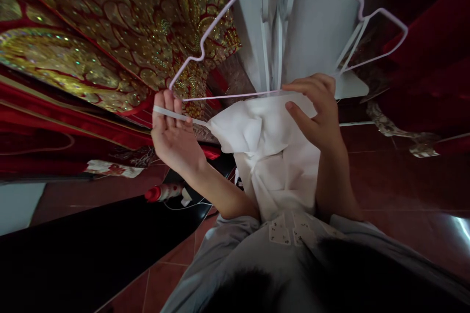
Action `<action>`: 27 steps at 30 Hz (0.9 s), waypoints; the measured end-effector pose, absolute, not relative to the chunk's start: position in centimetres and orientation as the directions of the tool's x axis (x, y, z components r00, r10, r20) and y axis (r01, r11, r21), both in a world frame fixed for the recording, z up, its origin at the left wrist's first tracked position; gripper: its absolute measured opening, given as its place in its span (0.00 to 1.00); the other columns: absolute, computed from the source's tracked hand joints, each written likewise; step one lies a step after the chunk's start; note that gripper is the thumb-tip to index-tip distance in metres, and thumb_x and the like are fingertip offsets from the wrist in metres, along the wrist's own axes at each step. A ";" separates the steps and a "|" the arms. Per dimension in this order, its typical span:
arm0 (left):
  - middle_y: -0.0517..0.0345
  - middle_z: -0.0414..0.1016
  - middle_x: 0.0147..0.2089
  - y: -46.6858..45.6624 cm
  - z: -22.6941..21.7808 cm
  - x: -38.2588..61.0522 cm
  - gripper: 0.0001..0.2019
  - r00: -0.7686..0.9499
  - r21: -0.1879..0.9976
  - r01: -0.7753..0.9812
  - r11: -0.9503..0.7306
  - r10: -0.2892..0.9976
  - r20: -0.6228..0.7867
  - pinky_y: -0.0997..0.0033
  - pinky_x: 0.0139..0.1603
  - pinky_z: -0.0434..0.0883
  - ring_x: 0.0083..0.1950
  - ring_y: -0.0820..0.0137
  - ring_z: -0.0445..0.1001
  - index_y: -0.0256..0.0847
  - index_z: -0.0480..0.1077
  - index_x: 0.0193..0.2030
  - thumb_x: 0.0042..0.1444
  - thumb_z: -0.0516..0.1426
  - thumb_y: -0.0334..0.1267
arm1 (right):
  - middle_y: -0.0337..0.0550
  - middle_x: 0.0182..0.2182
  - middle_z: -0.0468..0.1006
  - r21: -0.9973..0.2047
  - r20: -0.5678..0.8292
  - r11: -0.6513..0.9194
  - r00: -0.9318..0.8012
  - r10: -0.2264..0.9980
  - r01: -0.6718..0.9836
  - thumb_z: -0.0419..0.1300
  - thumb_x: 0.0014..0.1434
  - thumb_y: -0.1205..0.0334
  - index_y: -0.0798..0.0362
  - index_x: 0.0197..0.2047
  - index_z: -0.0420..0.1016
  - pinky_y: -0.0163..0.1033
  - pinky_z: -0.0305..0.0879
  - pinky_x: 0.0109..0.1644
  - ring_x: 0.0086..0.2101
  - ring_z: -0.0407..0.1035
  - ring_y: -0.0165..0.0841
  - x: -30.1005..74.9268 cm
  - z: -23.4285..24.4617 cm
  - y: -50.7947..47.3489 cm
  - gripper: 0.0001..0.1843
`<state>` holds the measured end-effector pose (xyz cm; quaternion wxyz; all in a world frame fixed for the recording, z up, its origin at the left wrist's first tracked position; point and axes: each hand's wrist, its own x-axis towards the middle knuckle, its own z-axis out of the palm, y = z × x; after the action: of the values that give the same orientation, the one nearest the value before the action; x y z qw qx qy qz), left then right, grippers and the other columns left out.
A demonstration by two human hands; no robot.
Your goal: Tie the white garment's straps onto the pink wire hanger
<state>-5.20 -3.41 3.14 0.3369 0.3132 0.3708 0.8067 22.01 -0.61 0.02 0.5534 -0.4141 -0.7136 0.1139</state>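
Note:
A white wire hanger hangs in front of me, its bottom bar level with my hands. A white garment drapes down from that bar toward my chest. My left hand is raised at the bar's left end, fingers curled round a thin white strap of the garment. My right hand pinches the white cloth and the bar at the right side, thumb pressed on the fabric.
Red cloth with gold sequin embroidery fills the upper left. Dark red velvet hangs at the right. A white door frame or pillar stands behind the hanger. A red-and-white tool with a cord lies on a black surface over a red tiled floor.

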 end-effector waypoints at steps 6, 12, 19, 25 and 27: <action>0.50 0.84 0.58 -2.8 1.6 -4.1 0.09 -0.534 0.910 -0.138 -0.390 0.803 0.264 0.72 0.50 0.75 0.56 0.65 0.79 0.44 0.85 0.47 0.69 0.63 0.42 | 0.37 0.50 0.85 -0.619 0.688 0.635 -0.071 0.722 0.462 0.64 0.68 0.52 0.33 0.56 0.81 0.64 0.71 0.65 0.55 0.75 0.46 21.9 0.1 -0.8 0.14; 0.48 0.86 0.49 -3.2 3.0 0.2 0.12 -0.354 0.877 -0.280 -0.389 0.892 0.282 0.66 0.50 0.79 0.48 0.64 0.84 0.43 0.79 0.47 0.71 0.63 0.49 | 0.35 0.52 0.87 -0.736 0.664 0.655 -0.006 0.748 0.172 0.67 0.64 0.61 0.34 0.54 0.85 0.60 0.76 0.66 0.58 0.78 0.42 21.7 0.1 -1.2 0.17; 0.51 0.83 0.39 -2.8 3.5 0.7 0.12 -0.356 0.848 -0.314 -0.426 0.881 0.311 0.67 0.43 0.78 0.37 0.66 0.81 0.43 0.73 0.39 0.72 0.62 0.46 | 0.33 0.22 0.73 -0.796 0.448 0.588 0.515 0.731 -0.142 0.64 0.56 0.67 0.48 0.47 0.88 0.32 0.56 0.17 0.17 0.63 0.25 23.6 0.8 0.0 0.17; 0.52 0.83 0.37 -2.5 3.3 1.2 0.10 -0.363 0.833 -0.314 -0.455 0.868 0.337 0.68 0.40 0.74 0.32 0.68 0.74 0.43 0.73 0.37 0.72 0.58 0.40 | 0.32 0.14 0.66 -0.903 0.337 0.416 0.426 0.839 -0.105 0.68 0.53 0.65 0.51 0.33 0.88 0.33 0.40 0.13 0.13 0.53 0.23 24.1 2.4 -1.6 0.05; 0.52 0.83 0.36 -2.4 3.3 1.1 0.11 -0.364 0.848 -0.293 -0.442 0.871 0.328 0.67 0.40 0.73 0.31 0.68 0.72 0.43 0.73 0.36 0.72 0.58 0.40 | 0.32 0.14 0.66 -0.897 0.384 0.439 0.390 0.837 -0.058 0.68 0.54 0.65 0.50 0.33 0.88 0.33 0.42 0.14 0.13 0.53 0.22 23.9 3.1 -1.9 0.05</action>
<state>1.12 -2.41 3.30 0.3905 0.4066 0.3557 0.7454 23.87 -1.88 3.09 0.7155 -0.4279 -0.4553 0.3125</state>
